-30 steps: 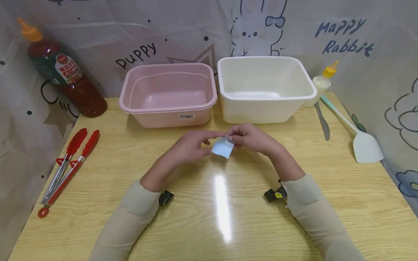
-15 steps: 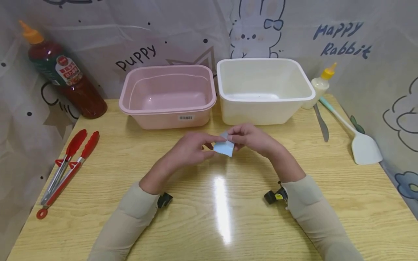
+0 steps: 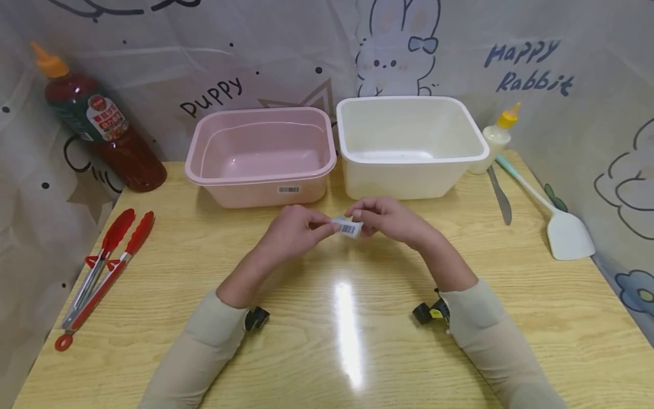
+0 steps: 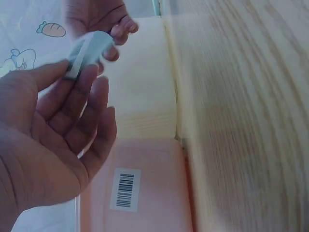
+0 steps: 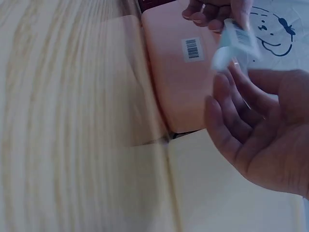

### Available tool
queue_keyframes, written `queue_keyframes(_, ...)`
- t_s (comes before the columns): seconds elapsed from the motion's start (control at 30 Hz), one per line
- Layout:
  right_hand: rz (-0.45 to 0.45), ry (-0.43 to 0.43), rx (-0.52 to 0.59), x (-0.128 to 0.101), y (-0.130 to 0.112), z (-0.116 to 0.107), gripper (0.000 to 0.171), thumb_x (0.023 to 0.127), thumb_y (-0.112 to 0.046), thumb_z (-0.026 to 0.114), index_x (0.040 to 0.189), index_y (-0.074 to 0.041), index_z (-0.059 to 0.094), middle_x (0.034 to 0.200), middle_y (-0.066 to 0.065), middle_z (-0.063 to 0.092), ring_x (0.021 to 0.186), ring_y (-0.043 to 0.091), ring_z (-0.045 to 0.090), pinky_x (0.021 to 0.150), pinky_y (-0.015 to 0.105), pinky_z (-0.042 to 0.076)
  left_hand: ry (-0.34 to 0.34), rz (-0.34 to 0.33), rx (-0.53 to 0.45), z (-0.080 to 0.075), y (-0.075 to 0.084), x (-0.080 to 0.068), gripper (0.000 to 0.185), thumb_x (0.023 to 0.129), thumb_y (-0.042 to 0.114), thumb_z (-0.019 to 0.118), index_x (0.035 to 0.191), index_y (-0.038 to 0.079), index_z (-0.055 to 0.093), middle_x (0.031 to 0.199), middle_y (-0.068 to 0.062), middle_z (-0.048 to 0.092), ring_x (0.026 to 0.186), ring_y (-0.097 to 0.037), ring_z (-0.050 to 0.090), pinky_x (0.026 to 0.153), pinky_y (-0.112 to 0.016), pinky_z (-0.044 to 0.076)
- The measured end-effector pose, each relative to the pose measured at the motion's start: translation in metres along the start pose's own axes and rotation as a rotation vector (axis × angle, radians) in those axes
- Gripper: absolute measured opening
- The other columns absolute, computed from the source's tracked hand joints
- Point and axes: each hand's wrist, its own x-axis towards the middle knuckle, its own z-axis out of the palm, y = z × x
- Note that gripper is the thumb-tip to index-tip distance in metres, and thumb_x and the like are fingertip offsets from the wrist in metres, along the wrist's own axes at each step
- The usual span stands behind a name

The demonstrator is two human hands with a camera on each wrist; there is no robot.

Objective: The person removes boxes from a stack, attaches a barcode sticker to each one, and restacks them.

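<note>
Between the two hands, above the table, is a small pale barcode label (image 3: 349, 228), bent over so that its printed strip faces the head camera. My left hand (image 3: 290, 232) pinches its left end between thumb and forefinger. At the other end my right hand (image 3: 392, 218) holds it with thumb and curled fingers. The left wrist view shows the label (image 4: 89, 52) curving away from the left fingertips toward the right hand (image 4: 99, 19). Seen from the right wrist, the curled label (image 5: 236, 43) spans both hands' fingertips, its lower end at the right fingers.
Behind the hands stand a pink bin (image 3: 260, 194) and a white bin (image 3: 401, 180). Red tongs (image 3: 104, 278) and a sauce bottle (image 3: 104, 122) are at the left. To the right are a small squeeze bottle (image 3: 494, 139), a knife (image 3: 499, 196) and a white spatula (image 3: 568, 234).
The label has turned from its plain pale-blue face to its barcode side, and is now bent. The left thumb and forefinger have closed on its left end. The head view has tilted up slightly.
</note>
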Motion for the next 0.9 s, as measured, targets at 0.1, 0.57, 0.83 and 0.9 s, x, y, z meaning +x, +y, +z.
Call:
queue_keyframes(0.1, -0.065, 0.136, -0.017, -0.003, -0.005, 0.001, 0.033, 0.107, -0.022, 0.052, 0.129, -0.002, 0.063, 0.114, 0.017, 0.068, 0.091, 0.032, 0.068, 0.089, 0.052, 0.058, 0.024, -0.08, -0.075, -0.001, -0.002, 0.001, 0.027, 0.098, 0.036, 0.067, 0.096, 0.014, 0.083, 0.075, -0.005, 0.073, 0.059, -0.012, 0.05, 0.052, -0.024, 0.036)
queue_keyframes(0.57, -0.245, 0.203, -0.378, -0.007, -0.02, 0.02, 0.031, 0.095, -0.02, 0.073, 0.125, -0.016, 0.07, 0.119, 0.004, 0.072, 0.083, 0.016, 0.071, 0.071, 0.032, 0.058, 0.059, -0.252, -0.307, -0.005, 0.0, 0.004, 0.033, 0.099, 0.039, 0.063, 0.092, 0.013, 0.082, 0.094, -0.008, 0.079, 0.08, -0.025, 0.071, 0.064, -0.029, 0.048)
queue_keyframes(0.83, -0.293, 0.184, -0.465, -0.006, -0.017, 0.02, 0.03, 0.092, -0.022, 0.076, 0.121, -0.017, 0.074, 0.107, 0.001, 0.075, 0.08, 0.013, 0.069, 0.071, 0.031, 0.057, 0.048, -0.245, -0.419, -0.003, -0.001, 0.003, 0.031, 0.101, 0.033, 0.062, 0.099, 0.008, 0.081, 0.092, -0.004, 0.078, 0.074, -0.025, 0.071, 0.077, -0.042, 0.058)
queue_keyframes(0.9, -0.3, 0.181, -0.486, -0.006, -0.017, 0.019, 0.028, 0.094, -0.024, 0.075, 0.121, -0.018, 0.074, 0.104, 0.0, 0.076, 0.08, 0.013, 0.069, 0.071, 0.031, 0.058, 0.044, -0.228, -0.442, -0.003, -0.001, 0.003, 0.03, 0.101, 0.032, 0.062, 0.102, 0.008, 0.08, 0.094, -0.006, 0.078, 0.072, -0.023, 0.071, 0.079, -0.045, 0.058)
